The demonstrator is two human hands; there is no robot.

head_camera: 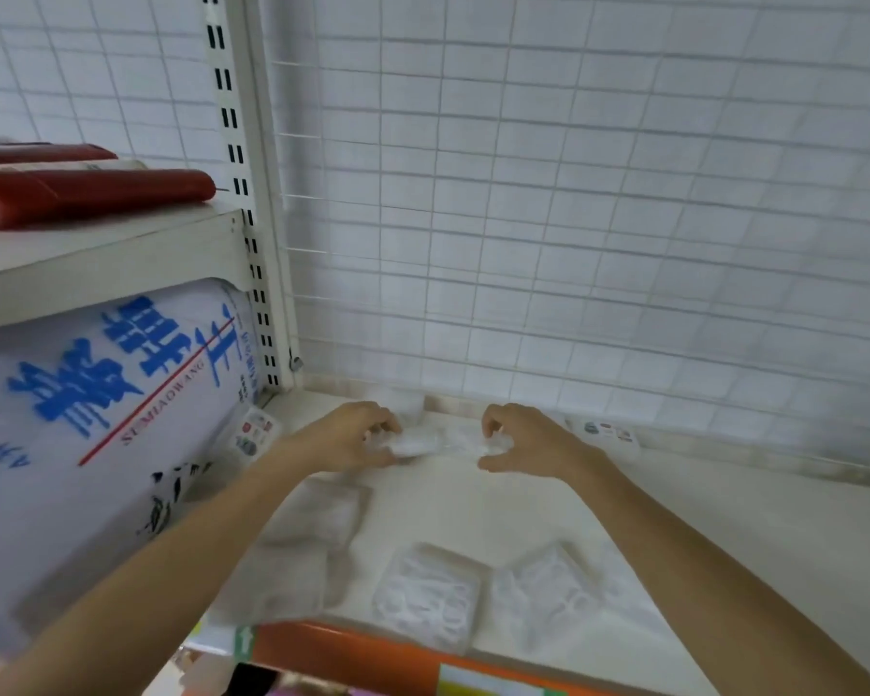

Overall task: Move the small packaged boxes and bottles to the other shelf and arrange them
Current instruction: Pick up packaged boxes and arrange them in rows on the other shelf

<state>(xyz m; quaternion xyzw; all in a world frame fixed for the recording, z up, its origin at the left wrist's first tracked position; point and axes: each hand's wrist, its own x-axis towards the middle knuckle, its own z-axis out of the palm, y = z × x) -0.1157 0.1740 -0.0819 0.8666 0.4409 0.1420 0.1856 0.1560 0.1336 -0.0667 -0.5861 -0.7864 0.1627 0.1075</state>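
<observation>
The clear packet (pixel 440 441) between both hands is too blurred to identify; its ends are hidden.

Head-worn camera looks forward and down, close over the shelf (pixel 674 519).

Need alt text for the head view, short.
Both hands, left hand and right hand, hold a clear white packet between them near the back of a cream shelf. Three more packets lie along its front edge; a large printed sack sits left.
</observation>
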